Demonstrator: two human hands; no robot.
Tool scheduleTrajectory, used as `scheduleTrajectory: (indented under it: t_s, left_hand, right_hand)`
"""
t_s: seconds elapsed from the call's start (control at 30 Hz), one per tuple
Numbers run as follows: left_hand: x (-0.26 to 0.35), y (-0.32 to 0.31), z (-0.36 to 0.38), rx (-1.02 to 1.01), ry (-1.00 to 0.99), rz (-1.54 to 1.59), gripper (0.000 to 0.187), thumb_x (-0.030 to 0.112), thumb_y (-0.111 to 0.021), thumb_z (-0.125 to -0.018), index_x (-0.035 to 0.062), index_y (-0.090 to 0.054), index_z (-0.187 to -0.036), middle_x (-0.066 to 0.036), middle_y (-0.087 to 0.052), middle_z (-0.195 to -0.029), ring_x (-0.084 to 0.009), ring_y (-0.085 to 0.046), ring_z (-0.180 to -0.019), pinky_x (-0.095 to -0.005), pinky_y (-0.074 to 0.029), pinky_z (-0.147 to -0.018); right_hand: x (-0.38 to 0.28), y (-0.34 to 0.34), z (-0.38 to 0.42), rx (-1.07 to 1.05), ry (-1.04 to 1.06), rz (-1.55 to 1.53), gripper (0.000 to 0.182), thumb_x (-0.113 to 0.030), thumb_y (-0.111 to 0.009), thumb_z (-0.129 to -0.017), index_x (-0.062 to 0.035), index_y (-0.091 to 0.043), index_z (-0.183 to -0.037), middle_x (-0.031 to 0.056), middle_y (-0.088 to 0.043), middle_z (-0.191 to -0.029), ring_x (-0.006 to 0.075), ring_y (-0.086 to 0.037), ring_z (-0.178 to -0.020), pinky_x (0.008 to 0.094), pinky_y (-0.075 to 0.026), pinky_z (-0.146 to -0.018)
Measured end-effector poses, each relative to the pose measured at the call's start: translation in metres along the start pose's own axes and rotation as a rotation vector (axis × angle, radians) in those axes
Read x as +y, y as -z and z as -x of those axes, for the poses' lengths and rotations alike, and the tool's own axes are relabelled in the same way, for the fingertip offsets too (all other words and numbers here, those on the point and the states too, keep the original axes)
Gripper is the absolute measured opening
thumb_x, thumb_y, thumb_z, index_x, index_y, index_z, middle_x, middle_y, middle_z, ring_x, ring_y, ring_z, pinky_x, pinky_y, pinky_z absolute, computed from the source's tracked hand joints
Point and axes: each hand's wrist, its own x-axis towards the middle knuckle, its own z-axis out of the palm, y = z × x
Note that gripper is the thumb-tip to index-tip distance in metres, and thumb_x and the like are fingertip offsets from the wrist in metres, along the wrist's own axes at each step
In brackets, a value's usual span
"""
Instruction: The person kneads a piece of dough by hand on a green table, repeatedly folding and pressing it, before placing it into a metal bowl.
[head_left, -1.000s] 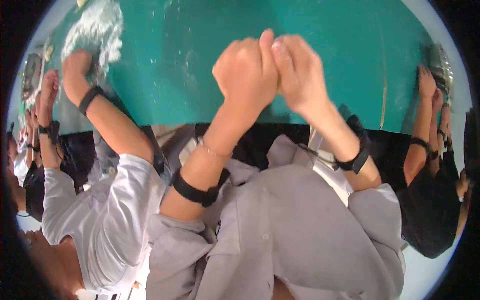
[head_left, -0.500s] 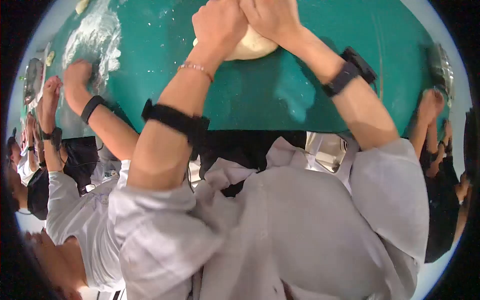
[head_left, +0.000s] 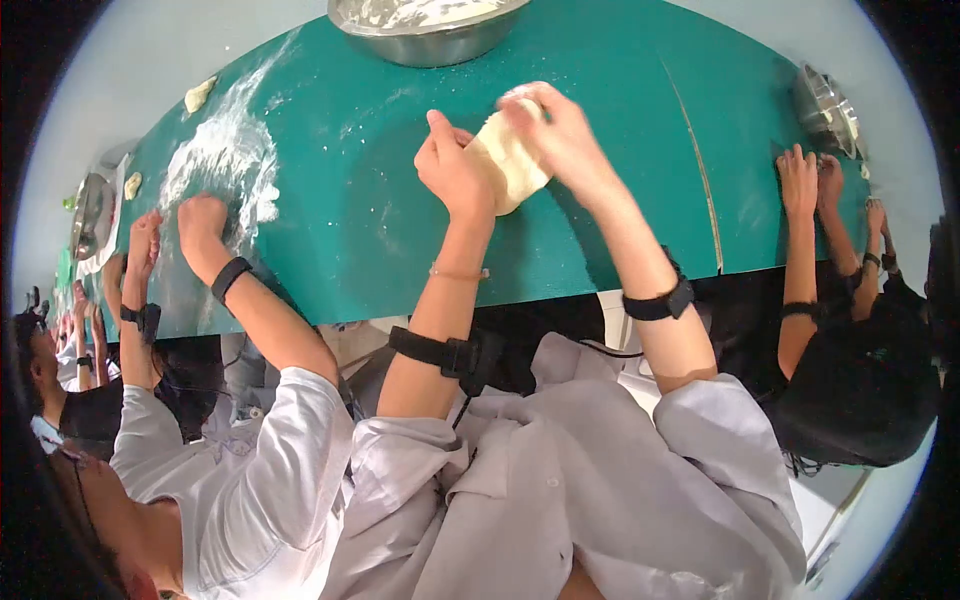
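A pale lump of dough (head_left: 512, 165) is held up between my two hands over the green table. My left hand (head_left: 455, 170) is closed on its left edge, thumb pointing up. On the upper right side of the dough, my right hand (head_left: 553, 128) has its fingers curled over the top edge; it is slightly smeared by motion. The dough looks flattened and hangs down between the hands.
A steel bowl (head_left: 430, 35) with floury residue stands beyond my hands. White flour (head_left: 225, 170) is spread on the green table (head_left: 620, 200) at left, near a co-worker's closed hands (head_left: 203, 218). Another co-worker's hands (head_left: 798, 180) and a bowl (head_left: 826, 110) are at right.
Earlier both hands pressed down on the dough against the table. Now the dough is lifted and tilted between them. The view has shifted, bringing the steel bowl into sight.
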Motion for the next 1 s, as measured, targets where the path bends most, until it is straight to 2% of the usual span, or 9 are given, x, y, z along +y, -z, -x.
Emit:
scheduleTrajectory:
  t_s: [0.07,0.1,0.33,0.47,0.53,0.73,0.77,0.9,1.0]
  left_hand:
    - [-0.018,0.000,-0.002,-0.063,0.140,0.390,0.042,0.040,-0.047,-0.100,0.0022,-0.061,-0.091,-0.008,-0.064,-0.087,-0.0182,-0.058,-0.074,-0.0357,-0.044,-0.066]
    - [0.001,0.005,0.012,-0.123,0.304,0.487,0.040,0.040,-0.046,-0.101,0.0043,-0.053,-0.117,-0.008,-0.060,-0.109,-0.0160,-0.056,-0.093,-0.0323,-0.044,-0.079]
    - [-0.001,0.047,0.002,-0.370,0.252,0.193,0.042,0.034,-0.045,-0.101,0.0009,-0.056,-0.125,-0.008,-0.061,-0.112,-0.0146,-0.057,-0.102,-0.0302,-0.045,-0.088]
    - [-0.004,0.068,-0.002,-0.138,-0.187,-0.099,0.036,0.029,-0.046,-0.102,-0.0002,-0.064,-0.111,-0.007,-0.066,-0.107,-0.0158,-0.061,-0.098,-0.0290,-0.047,-0.087]
    - [0.009,0.069,-0.002,-0.160,-0.105,-0.004,0.037,0.027,-0.046,-0.101,-0.0029,-0.066,-0.109,-0.011,-0.069,-0.103,-0.0195,-0.064,-0.100,-0.0299,-0.048,-0.088]
    - [0.005,0.042,0.001,-0.368,-0.034,-0.406,0.044,0.033,-0.044,-0.097,-0.0023,-0.070,-0.094,-0.012,-0.072,-0.085,-0.0252,-0.068,-0.082,-0.0364,-0.050,-0.078]
    - [0.013,0.043,-0.005,-0.375,-0.020,-0.562,0.051,0.037,-0.041,-0.098,-0.0034,-0.070,-0.090,-0.013,-0.072,-0.080,-0.0249,-0.068,-0.077,-0.0352,-0.051,-0.075]
    - [0.014,0.061,-0.014,-0.366,0.266,-0.017,0.052,0.038,-0.038,-0.100,-0.0050,-0.066,-0.102,-0.017,-0.072,-0.084,-0.0199,-0.069,-0.077,-0.0315,-0.052,-0.072]
    - [0.007,0.071,-0.021,-0.212,0.219,0.043,0.043,0.032,-0.042,-0.101,-0.0042,-0.064,-0.108,-0.015,-0.072,-0.087,-0.0181,-0.067,-0.081,-0.0305,-0.051,-0.076]
  right_hand:
    - [-0.025,-0.008,-0.006,0.061,-0.046,0.276,0.048,-0.045,-0.074,-0.079,-0.0034,-0.065,-0.100,0.0152,-0.069,-0.097,0.0284,-0.067,-0.092,0.0393,-0.052,-0.077]
    - [-0.036,-0.010,-0.011,0.076,-0.031,0.355,0.044,-0.043,-0.075,-0.078,-0.0046,-0.065,-0.098,0.0148,-0.069,-0.099,0.0303,-0.067,-0.092,0.0408,-0.052,-0.077]
    - [-0.007,-0.055,-0.009,0.175,0.740,0.576,0.017,-0.017,-0.072,-0.067,-0.0095,-0.059,-0.074,0.0085,-0.057,-0.082,0.0294,-0.060,-0.075,0.0407,-0.050,-0.064]
    - [0.010,-0.054,0.025,0.089,0.881,0.492,0.019,-0.012,-0.069,-0.062,-0.0086,-0.058,-0.078,0.0102,-0.058,-0.090,0.0318,-0.060,-0.083,0.0425,-0.050,-0.070]
    - [0.008,-0.041,0.050,0.015,0.860,0.325,0.025,-0.011,-0.067,-0.061,-0.0073,-0.060,-0.085,0.0133,-0.059,-0.096,0.0347,-0.060,-0.091,0.0442,-0.051,-0.077]
    - [-0.019,-0.013,0.056,-0.126,0.664,0.581,0.054,-0.017,-0.068,-0.064,-0.0041,-0.059,-0.116,0.0208,-0.059,-0.118,0.0403,-0.054,-0.113,0.0512,-0.041,-0.098]
    - [-0.018,-0.016,0.058,-0.204,0.538,0.524,0.057,-0.029,-0.073,-0.068,-0.0036,-0.060,-0.118,0.0206,-0.059,-0.122,0.0399,-0.053,-0.116,0.0508,-0.037,-0.102]
    - [-0.014,-0.035,0.061,-0.172,0.579,0.811,0.067,-0.053,-0.077,-0.063,-0.0035,-0.065,-0.107,0.0163,-0.061,-0.113,0.0344,-0.056,-0.108,0.0491,-0.041,-0.093]
    - [-0.019,-0.046,0.046,-0.196,0.618,0.949,0.060,-0.053,-0.077,-0.063,-0.0060,-0.066,-0.100,0.0137,-0.061,-0.104,0.0307,-0.057,-0.099,0.0470,-0.042,-0.082]
